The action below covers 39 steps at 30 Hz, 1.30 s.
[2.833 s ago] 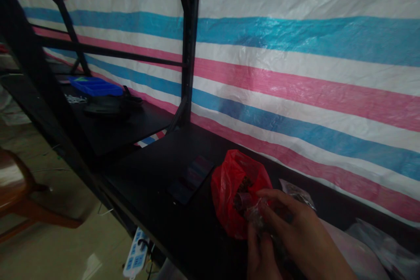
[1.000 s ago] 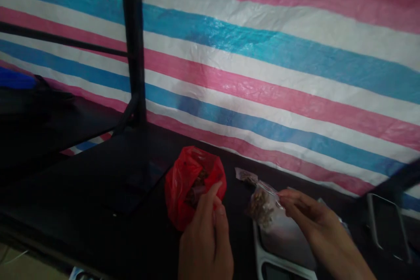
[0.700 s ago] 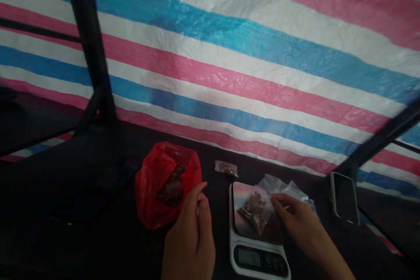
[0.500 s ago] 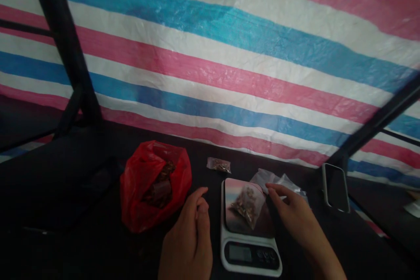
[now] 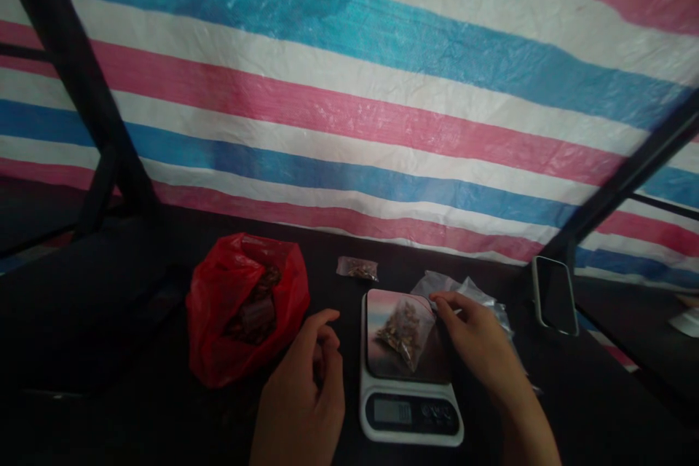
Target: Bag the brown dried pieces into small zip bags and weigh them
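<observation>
1. Moved since a second ago: the filled clear bag (image 5: 407,331), then pinched by the right hand (image 5: 475,335) above the scale (image 5: 393,384), now lies on its plate; the left hand (image 5: 306,386) has drawn back from the red bag (image 5: 215,335).
2. Left hand: loosely curled between red bag and scale, thumb and fingers parted, nothing seen between them.
3. Right hand: fingertips at the clear bag's upper corner; we cannot tell whether they grip it or have let go.
4. Step, by our judgement: weighing the filled bag. Next move calls for fingers off the plate while the reading settles.
5. Obscured: digits on the display (image 5: 393,411), too faint to read; clear plastic (image 5: 464,287), partly behind the right hand; both wrists, cut off or dim; the counter's left end, lost in darkness.
</observation>
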### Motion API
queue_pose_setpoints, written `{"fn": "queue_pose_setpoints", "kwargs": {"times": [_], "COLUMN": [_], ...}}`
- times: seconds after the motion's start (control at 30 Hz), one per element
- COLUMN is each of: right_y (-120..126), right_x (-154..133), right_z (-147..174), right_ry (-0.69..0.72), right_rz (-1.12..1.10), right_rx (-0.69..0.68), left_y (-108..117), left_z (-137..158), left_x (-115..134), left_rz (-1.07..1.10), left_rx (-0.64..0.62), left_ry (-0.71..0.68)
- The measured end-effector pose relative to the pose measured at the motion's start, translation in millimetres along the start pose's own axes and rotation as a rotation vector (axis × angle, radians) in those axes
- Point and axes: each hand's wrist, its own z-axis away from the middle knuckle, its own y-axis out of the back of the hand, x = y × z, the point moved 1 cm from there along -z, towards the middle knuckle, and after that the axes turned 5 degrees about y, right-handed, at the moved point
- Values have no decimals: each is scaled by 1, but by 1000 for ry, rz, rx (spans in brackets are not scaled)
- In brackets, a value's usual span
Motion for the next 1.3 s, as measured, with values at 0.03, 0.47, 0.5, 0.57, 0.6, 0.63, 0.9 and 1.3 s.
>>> {"fn": "queue_pose_setpoints", "kwargs": {"times": [0.03,0.47,0.5,0.57,0.6,0.63,0.9,1.3], "right_y": [0,1,1,-1,-2,-3,-5,-58], "right_x": [0,0,0,-1,0,0,-32,-101], "right_z": [1,5,5,5,5,5,7,22], "right_ry": [5,35,31,23,21,20,202,372], "right_rz": [-2,6,7,6,4,1,-219,-421], "right_rx": [-11,-67,-73,-93,-101,-107,-98,-133], "left_y": [0,8,9,13,14,15,7,4], "left_z": [0,-3,-4,-6,-7,-8,1,-14], "left_x": [1,1,1,-1,-2,-3,-7,-6], "left_rz": [6,117,122,128,135,143,263,603], "left_rx": [7,-27,-27,-9,0,9,58,-103], "left_ry": [8,-1,-7,-22,-37,-56,-197,144]}}
